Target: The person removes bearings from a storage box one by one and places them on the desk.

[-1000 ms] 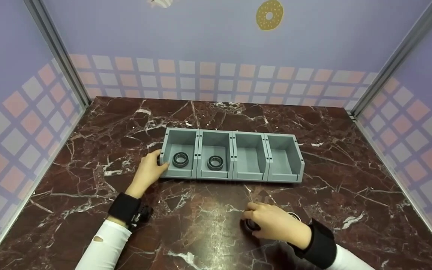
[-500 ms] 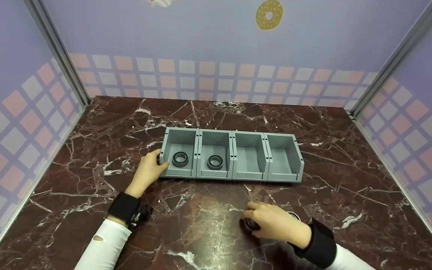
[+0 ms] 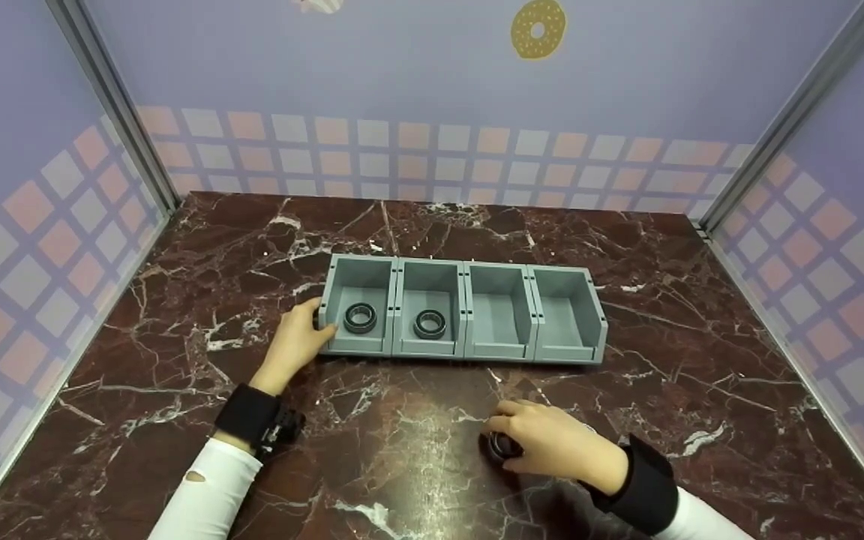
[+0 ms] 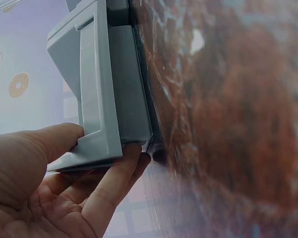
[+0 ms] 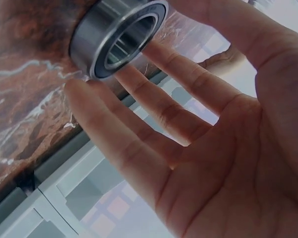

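Observation:
A row of joined grey bins (image 3: 499,352) stands on the table. My left hand (image 3: 297,337) grips its left end, with the thumb (image 4: 64,139) on the front rim and the fingers (image 4: 111,191) against the outer side. One ball bearing (image 3: 361,329) lies in the leftmost bin, and a second bearing (image 3: 430,334) lies in the bin beside it. In front of the row, my right hand (image 3: 556,444) holds another bearing (image 5: 89,47) low over the table between thumb and fingertips. Its steel outer ring and dark seal show in the right wrist view.
The two bins on the right hold nothing visible. Behind the right hand a small bit of a pale ring (image 3: 589,428) peeks out, mostly hidden. Patterned panels (image 3: 432,150) enclose the dark red marble table (image 3: 402,450) at the back and both sides.
The right hand has shifted very slightly, so more of the bearing under its fingers shows and less of the ring behind it. The left hand and the bins hold still.

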A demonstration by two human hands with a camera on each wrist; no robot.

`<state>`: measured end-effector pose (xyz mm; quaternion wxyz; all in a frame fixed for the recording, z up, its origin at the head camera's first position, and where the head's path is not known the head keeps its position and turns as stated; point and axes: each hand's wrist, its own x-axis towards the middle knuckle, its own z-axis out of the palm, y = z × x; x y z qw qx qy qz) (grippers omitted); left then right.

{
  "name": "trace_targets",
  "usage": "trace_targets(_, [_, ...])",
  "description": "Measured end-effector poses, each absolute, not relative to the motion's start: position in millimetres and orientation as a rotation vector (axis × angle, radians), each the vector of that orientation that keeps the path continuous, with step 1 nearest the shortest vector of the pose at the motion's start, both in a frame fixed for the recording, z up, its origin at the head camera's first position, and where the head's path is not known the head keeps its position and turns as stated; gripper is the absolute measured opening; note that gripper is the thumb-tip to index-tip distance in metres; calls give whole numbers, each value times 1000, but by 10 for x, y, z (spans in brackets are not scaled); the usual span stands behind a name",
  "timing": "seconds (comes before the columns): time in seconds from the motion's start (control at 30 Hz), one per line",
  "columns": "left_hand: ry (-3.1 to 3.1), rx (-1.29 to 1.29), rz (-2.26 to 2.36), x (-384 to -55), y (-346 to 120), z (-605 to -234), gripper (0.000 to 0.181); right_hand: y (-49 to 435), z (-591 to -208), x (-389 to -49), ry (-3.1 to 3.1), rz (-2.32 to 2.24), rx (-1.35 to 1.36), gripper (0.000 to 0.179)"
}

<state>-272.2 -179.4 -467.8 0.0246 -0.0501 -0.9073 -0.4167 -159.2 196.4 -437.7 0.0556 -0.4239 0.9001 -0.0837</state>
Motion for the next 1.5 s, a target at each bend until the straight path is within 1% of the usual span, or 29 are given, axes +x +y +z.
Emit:
trace_targets(0.3, [-2806,-153,-1298,-2727,-1797,-4679,44,2048,-4282,-1612,2772,-286,-1273,40])
trace_targets(0.6, [-2823,-145,-1302,-2723,-1800,-4679,46,2191,-4216,-1650,2847,-329,-1288,42])
trace_targets(0.8, [-2828,-148,-1318,-2720,-1799,-4680,49,2308,-4177,-1678,2890,-391,-1249,43])
trace_targets(1.0, [-2829,-151,-1314,-2722,-1801,-4678,48,2447,-4146,-1710,2959,-486,-1173,39])
trace_targets(1.13, [-2833,-150,-1300,-2727,-1800,-4678,47,2546,-4139,-1737,3024,-492,-1112,40])
trace_targets(1.5, [-2843,-136,-1298,-2728,-1798,-4669,49,2774,-4114,-1792,3109,-606,-825,41])
